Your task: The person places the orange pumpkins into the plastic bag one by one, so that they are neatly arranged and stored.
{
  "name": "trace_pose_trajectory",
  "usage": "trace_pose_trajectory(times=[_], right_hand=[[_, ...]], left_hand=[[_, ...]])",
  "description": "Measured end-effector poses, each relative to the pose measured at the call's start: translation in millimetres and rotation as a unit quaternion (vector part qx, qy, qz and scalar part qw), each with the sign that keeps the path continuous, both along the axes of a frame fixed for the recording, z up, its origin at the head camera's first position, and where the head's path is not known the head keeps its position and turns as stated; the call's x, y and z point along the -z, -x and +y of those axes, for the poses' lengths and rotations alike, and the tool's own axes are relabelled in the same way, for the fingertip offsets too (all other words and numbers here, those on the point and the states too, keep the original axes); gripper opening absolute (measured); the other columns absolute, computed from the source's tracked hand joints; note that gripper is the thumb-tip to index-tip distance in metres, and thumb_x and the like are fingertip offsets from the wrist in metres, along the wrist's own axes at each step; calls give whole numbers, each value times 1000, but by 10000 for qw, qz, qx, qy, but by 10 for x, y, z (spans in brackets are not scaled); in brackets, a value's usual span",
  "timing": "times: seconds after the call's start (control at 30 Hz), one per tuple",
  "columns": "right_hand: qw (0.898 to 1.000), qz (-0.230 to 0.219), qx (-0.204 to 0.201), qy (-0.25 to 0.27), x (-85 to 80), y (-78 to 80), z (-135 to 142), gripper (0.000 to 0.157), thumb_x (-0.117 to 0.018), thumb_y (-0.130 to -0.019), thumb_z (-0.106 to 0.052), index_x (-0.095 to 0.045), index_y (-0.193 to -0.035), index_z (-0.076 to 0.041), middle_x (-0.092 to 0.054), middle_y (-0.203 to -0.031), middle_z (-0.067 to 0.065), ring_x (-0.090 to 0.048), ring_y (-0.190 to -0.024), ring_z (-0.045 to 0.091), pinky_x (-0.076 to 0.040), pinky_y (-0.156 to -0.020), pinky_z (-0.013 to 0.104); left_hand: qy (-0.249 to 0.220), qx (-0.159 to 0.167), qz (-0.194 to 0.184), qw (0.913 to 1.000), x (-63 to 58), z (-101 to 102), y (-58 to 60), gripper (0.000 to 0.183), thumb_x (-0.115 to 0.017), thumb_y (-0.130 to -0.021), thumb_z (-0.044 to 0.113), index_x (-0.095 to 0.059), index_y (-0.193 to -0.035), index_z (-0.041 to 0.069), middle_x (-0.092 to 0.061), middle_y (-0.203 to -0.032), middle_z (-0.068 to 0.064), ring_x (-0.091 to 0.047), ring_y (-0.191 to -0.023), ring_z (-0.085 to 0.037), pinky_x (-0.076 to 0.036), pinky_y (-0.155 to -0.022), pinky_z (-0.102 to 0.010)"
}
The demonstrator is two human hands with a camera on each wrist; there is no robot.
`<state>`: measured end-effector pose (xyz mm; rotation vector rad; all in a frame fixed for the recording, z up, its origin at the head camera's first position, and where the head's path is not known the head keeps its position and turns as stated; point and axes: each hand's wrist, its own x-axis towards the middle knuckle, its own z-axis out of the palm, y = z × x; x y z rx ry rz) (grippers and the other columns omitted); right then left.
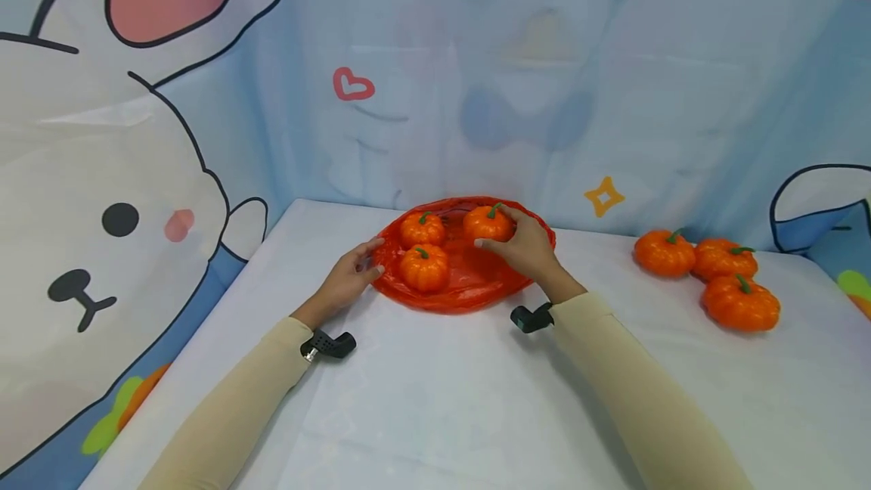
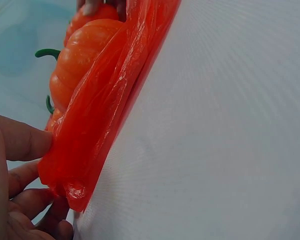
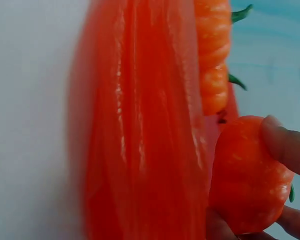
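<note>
A red plastic bag lies spread wide in an oval, its thin crinkled rim turned up around small orange pumpkins. At its left end my left hand pinches the rim; in the left wrist view the thumb presses one side, fingers curled behind the other. My right hand grips a pumpkin by its sides, inside the bag's right half. Thumb and fingers close around that same pumpkin in the right wrist view. Two more pumpkins, a rear one and a front one, sit in the left half.
Three other pumpkins stand grouped at the right of the white-covered table: one at left, one behind and one in front. A printed blue curtain rises right behind the bag.
</note>
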<state>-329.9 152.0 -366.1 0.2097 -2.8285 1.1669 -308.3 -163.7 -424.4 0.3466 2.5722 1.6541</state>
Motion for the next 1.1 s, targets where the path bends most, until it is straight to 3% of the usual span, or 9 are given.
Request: trace_pose_trajectory(times=[0.2,0.5,0.9,1.1], right_hand=[[9994,-222,-215,-125,60,221,-156,84,-72,-89,-35,-29,-154,-4,-40,-153,19,-45,-133,37,-44,-109,53],[9991,-208,-112,-350,222,367,-234,83,-71,-90,-30,-26,-154,0,-38,-153,22,-41,-137,38,-38,-114,51],[9989,-373,-120,-276,265,358,-255,85,-71,-90,-29,-23,-155,-3,-35,-155,22,-40,-138,38,-40,-113,53],[9993,33,-131,-357,187,274,-259,75,-62,-94,-29,-27,-154,-1,-37,-152,23,-40,-137,39,-37,-114,53]], left_hand=[[45,7,114,9999,15,0,14,55,-55,-97,10,-40,-150,9,-35,-159,-11,-31,-148,-29,-27,-121,-48],[-20,88,201,9998,-3,7,-4,54,-56,-97,9,-40,-150,8,-37,-157,-15,-29,-148,-34,-27,-121,-52],[98,-11,131,9999,21,14,18,54,-57,-98,12,-41,-150,12,-38,-157,-10,-30,-148,-30,-27,-121,-49],[125,-10,120,9998,20,-12,14,55,-57,-97,12,-40,-150,13,-39,-157,-11,-31,-148,-29,-29,-121,-49]])
